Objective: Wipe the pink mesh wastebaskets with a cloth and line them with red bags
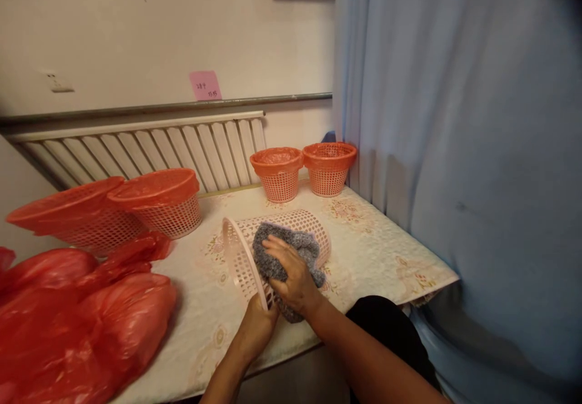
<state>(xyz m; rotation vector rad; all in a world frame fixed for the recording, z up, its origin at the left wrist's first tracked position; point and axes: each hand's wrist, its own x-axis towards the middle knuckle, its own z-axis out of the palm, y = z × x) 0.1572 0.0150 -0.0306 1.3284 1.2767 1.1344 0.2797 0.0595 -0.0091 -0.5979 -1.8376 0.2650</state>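
A pale pink perforated plastic wastebasket (282, 219) lies on its side on the table, its open mouth facing left. My left hand (258, 326) grips the rim at the near lower edge; its fingertips are partly hidden by the basket wall. A grey fluffy cloth (275, 252) is draped over the side of the basket. My right hand (293, 276) presses the cloth against the basket wall, fingers stretched across it and thumb toward the rim. Part of the cloth hangs below the right hand, near the table's front edge.
Two lined baskets (280, 187) (328, 182) stand at the back. Two more lined baskets (175, 216) (97, 234) stand at the left, behind a heap of red plastic bags (104, 319). A blue curtain (431, 119) borders the right; a radiator (182, 149) stands behind the floral-covered table (377, 252).
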